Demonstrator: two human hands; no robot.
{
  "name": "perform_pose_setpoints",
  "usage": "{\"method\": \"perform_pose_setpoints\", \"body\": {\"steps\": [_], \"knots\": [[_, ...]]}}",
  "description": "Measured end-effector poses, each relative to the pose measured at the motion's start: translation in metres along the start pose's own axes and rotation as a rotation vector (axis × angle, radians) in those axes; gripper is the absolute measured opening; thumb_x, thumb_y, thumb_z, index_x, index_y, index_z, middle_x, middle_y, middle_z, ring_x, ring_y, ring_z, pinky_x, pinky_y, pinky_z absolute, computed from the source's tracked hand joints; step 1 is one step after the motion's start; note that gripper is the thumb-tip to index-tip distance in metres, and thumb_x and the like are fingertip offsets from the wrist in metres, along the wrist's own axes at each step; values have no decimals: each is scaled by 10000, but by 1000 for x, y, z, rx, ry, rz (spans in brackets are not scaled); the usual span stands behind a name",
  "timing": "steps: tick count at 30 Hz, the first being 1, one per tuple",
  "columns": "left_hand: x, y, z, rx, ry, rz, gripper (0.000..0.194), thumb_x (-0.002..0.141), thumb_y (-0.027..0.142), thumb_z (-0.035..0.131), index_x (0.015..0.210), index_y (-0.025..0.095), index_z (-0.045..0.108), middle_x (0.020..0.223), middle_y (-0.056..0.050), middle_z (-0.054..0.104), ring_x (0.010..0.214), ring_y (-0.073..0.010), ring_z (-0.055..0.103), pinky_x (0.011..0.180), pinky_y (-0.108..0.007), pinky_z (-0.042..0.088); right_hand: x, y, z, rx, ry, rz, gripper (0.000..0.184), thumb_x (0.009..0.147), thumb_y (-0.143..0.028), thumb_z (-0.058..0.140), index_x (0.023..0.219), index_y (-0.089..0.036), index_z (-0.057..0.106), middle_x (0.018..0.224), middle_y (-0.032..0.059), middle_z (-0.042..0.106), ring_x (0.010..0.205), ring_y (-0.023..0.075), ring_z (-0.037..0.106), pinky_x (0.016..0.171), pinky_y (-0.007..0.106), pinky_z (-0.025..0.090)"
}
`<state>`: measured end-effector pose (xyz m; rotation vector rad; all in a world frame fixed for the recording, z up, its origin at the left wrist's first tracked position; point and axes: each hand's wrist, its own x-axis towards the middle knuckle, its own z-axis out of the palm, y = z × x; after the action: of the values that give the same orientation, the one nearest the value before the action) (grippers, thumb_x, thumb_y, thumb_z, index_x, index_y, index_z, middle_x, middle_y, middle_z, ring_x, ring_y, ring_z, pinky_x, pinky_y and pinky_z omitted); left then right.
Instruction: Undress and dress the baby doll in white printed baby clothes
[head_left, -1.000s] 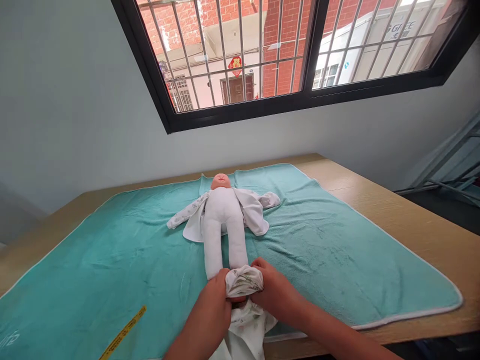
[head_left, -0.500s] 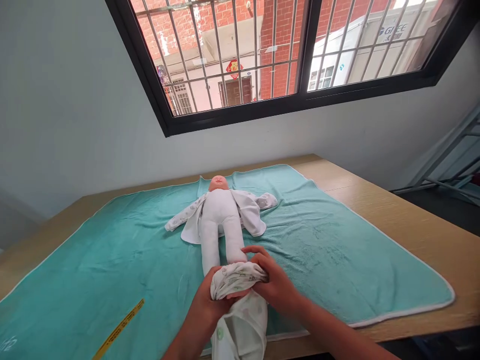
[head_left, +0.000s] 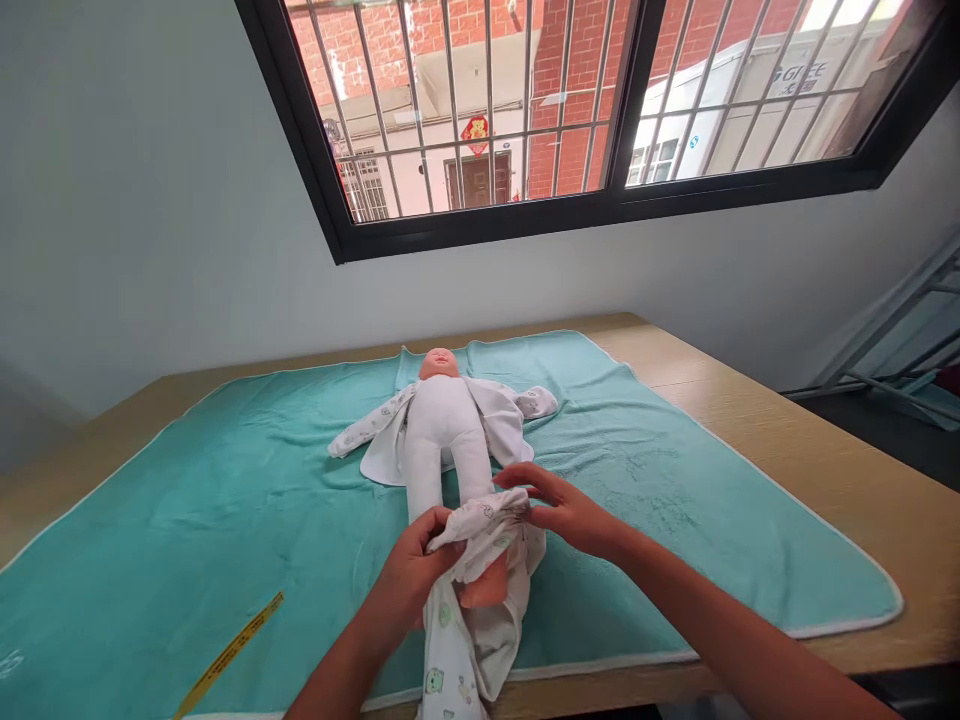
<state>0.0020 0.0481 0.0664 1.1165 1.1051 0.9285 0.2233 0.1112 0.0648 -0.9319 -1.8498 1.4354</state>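
A baby doll (head_left: 448, 410) lies on its back with its head away from me, an unfastened white patterned baby top under its torso and spread to both sides. Bunched around one lower leg are white printed baby pants (head_left: 480, 525), and the doll's bare foot (head_left: 487, 585) pokes out of that leg opening. The rest of the pants hangs toward the table's front edge. My left hand (head_left: 416, 560) is closed on the bunched fabric from the left. From the right, my right hand (head_left: 566, 510) pinches the fabric's other side, its upper fingers stretched over the doll's leg.
A teal towel (head_left: 247, 510) with white edging covers much of the wooden table (head_left: 720, 400). On the towel at the lower left lies a yellow measuring tape (head_left: 232, 650). Behind the table is a wall with a barred window (head_left: 480, 215). A metal frame (head_left: 885, 360) stands at the right.
The bunched pants have moved slightly up the doll's leg, and its foot has come out of the opening. My right hand has shifted up and right with straighter fingers.
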Motion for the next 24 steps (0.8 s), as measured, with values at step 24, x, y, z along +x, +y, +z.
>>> {"method": "perform_pose_setpoints", "body": {"steps": [24], "knots": [[9, 36, -32, 223, 144, 210, 344, 812, 485, 612, 741, 186, 458, 662, 50, 446, 624, -97, 383, 554, -188, 333, 54, -48, 34, -362, -148, -161, 350, 708, -493, 721, 847, -186, 627, 742, -14, 570, 691, 137, 479, 591, 234, 348]]}}
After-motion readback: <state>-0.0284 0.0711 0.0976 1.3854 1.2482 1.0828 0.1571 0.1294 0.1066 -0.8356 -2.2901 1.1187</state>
